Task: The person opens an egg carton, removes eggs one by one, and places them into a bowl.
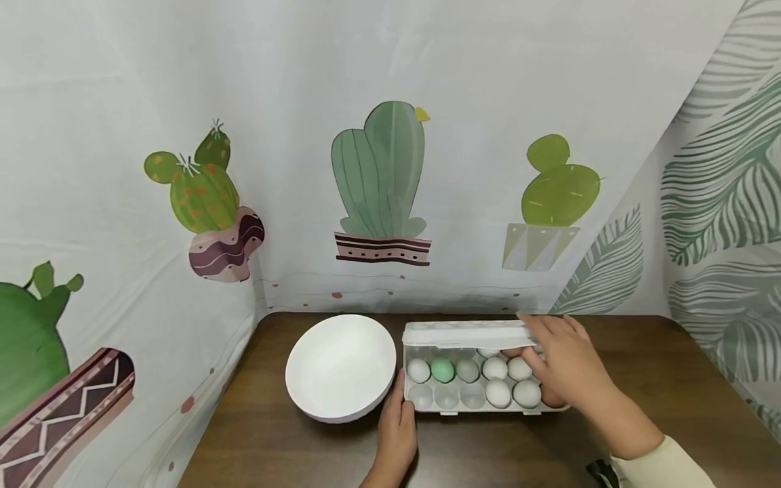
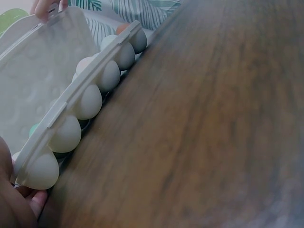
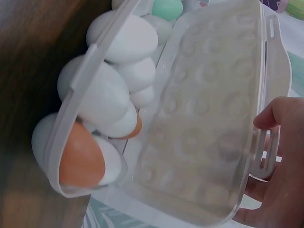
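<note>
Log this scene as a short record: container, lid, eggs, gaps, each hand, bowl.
Container: egg carton on a brown table
Lid state: lid raised, tilted over the back row
Eggs: mostly pale eggs, one green egg, some brown eggs
Gaps: three leftmost front cups
Left hand: holds the carton's left end
Right hand: grips the lid's edge
Bowl: white bowl, left of the carton

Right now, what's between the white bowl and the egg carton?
In the head view, part of the left hand, gripping the egg carton by its left end.
</note>
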Demonstrator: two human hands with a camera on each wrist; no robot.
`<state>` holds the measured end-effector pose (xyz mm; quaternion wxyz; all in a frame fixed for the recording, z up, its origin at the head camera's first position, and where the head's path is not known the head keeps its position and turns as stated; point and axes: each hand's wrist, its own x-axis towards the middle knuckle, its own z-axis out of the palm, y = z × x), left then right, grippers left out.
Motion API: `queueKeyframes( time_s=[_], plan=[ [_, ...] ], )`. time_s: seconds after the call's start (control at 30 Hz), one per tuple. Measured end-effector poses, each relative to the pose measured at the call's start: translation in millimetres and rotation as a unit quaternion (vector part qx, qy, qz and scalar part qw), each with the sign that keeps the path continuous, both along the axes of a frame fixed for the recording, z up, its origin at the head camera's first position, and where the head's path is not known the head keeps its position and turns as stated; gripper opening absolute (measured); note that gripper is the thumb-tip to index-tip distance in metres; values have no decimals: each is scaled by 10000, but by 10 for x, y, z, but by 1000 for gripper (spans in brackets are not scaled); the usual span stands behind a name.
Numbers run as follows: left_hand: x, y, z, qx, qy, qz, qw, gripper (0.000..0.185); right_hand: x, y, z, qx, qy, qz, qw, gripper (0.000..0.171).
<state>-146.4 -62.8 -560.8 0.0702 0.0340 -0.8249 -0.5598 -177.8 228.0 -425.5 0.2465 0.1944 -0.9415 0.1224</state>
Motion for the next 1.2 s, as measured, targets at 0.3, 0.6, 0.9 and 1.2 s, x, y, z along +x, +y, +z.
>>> queueKeyframes(
  time_s=[0.3, 0.6, 0.9, 1.2],
  plan=[
    [-2, -16, 5, 55, -72, -43, 9999, 59, -36, 165, 28, -387, -415, -211, 9982, 53],
    [-16, -24, 21, 194, -22, -150, 9997, 58, -148, 219, -2, -1343, -871, -951, 9825, 72],
    [11, -4, 9, 115, -9, -138, 9998, 59, -247, 304, -42, -1805, -1534, -1153, 9647, 81],
    [-2, -12, 34, 89, 26, -77, 9999, 58, -352, 322, -41, -2078, -1502, -1159, 9596, 77]
  ],
)
